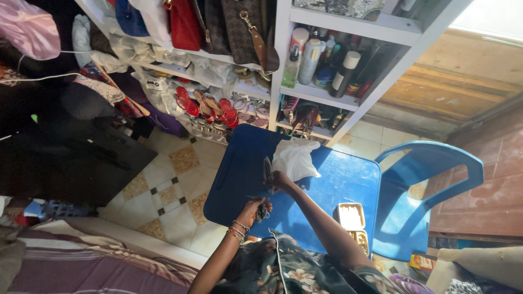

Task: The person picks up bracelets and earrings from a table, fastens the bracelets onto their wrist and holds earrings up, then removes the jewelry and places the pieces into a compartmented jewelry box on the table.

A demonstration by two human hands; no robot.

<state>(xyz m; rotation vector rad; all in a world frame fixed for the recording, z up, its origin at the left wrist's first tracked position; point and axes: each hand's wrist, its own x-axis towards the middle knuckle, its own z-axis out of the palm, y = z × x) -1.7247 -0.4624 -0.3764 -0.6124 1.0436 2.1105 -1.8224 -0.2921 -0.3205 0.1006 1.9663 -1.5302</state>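
Note:
My right hand is raised over the blue plastic table, pinching a thin dark strand that hangs down from it. Just beyond that hand lies a crumpled white cloth or bag. My left hand, with beaded bracelets on the wrist, is lower and nearer to me, closed on a small dark bunch of beads or chain. The two hands are a short way apart above the table top.
An open compartment box of small pieces sits on the table's right side. A blue plastic chair stands to the right. White shelves with bags, sandals and bottles stand behind. A bed lies at the lower left.

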